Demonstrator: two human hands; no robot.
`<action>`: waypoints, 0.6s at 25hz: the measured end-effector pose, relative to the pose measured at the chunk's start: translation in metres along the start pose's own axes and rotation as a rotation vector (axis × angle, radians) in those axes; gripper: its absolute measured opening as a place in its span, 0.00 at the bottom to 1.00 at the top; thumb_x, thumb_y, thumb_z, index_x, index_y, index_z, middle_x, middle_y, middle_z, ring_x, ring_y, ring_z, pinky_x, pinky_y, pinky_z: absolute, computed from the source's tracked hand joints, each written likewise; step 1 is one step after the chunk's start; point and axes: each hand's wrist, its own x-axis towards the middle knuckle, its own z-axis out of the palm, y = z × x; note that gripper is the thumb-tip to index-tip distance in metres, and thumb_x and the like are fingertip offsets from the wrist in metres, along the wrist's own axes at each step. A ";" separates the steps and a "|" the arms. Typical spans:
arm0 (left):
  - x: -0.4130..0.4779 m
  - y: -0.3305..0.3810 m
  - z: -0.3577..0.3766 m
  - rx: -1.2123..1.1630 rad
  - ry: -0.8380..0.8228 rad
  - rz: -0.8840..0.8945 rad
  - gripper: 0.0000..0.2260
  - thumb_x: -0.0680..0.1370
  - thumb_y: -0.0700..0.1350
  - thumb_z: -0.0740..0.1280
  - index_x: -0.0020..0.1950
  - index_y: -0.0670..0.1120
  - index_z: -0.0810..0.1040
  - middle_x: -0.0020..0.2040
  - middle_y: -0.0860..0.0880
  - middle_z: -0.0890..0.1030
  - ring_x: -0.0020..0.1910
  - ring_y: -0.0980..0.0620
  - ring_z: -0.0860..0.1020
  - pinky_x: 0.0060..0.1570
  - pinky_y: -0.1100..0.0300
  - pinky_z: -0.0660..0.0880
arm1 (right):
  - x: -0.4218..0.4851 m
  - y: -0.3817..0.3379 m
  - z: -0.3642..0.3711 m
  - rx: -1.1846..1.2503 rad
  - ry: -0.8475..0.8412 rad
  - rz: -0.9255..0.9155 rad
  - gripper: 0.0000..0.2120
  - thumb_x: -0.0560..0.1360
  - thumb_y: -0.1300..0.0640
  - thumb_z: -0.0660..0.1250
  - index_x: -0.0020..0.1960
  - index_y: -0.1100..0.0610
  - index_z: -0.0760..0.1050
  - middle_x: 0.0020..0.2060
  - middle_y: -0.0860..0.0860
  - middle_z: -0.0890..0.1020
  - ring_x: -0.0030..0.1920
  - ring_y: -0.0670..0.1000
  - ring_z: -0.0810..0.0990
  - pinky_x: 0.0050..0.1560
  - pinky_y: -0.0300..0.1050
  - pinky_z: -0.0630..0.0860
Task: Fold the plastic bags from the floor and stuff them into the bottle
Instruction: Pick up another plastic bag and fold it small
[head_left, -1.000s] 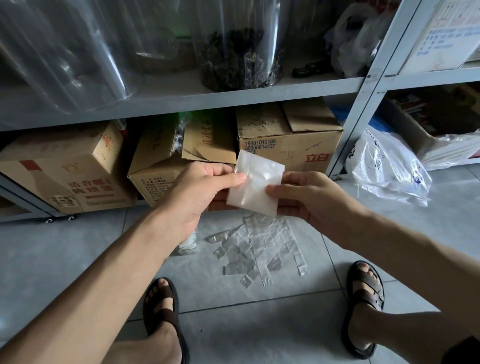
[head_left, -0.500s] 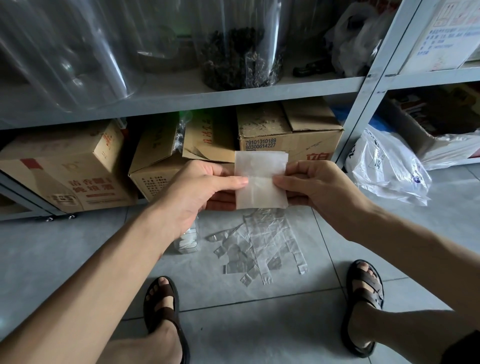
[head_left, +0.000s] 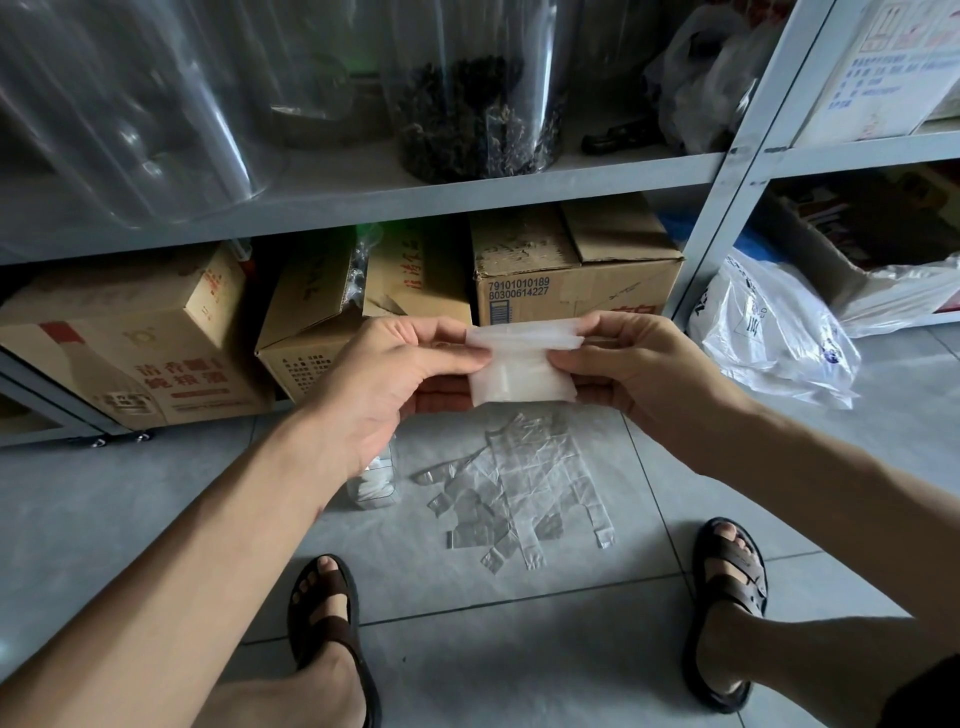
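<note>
- Head view, centre of the frame: the left hand (head_left: 384, 384) and the right hand (head_left: 644, 374) hold a folded plastic bag (head_left: 519, 376) between them, above the floor and in front of the lower shelf (head_left: 363, 208).
- Each hand pinches one side edge of the bag, with the thumb on the near face and the fingers curled behind. Gripping both sides likely keeps the slippery film taut enough to take a crease.
- The bag's top edge is turned over into a narrow band, which I judge to be another fold under way.
- Lower centre: more plastic bags (head_left: 519, 483) lie flat on the tiled floor (head_left: 156, 493), not yet folded.
- Just left of them stands the clear bottle (head_left: 376, 483), partly hidden by the left wrist. It has white folded pieces inside and seems placed within easy reach for stuffing.
</note>
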 end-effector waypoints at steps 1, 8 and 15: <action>0.000 0.000 -0.001 -0.014 -0.013 -0.004 0.07 0.67 0.35 0.73 0.37 0.46 0.86 0.36 0.46 0.85 0.31 0.54 0.82 0.30 0.63 0.80 | 0.000 0.000 -0.001 0.009 -0.003 -0.007 0.05 0.66 0.65 0.71 0.37 0.57 0.81 0.36 0.54 0.85 0.36 0.50 0.84 0.41 0.43 0.84; -0.001 0.001 -0.002 0.019 -0.085 0.008 0.15 0.77 0.32 0.64 0.37 0.44 0.86 0.38 0.44 0.85 0.32 0.52 0.82 0.32 0.63 0.80 | 0.000 0.000 -0.005 -0.069 -0.012 -0.017 0.12 0.78 0.70 0.61 0.41 0.61 0.79 0.35 0.54 0.82 0.33 0.48 0.81 0.35 0.39 0.80; -0.001 0.001 -0.002 0.013 -0.103 0.020 0.17 0.77 0.30 0.60 0.36 0.41 0.85 0.42 0.41 0.84 0.37 0.48 0.82 0.38 0.59 0.83 | 0.002 0.001 -0.006 -0.085 -0.026 -0.025 0.17 0.78 0.72 0.60 0.38 0.59 0.81 0.35 0.54 0.82 0.35 0.48 0.81 0.38 0.39 0.81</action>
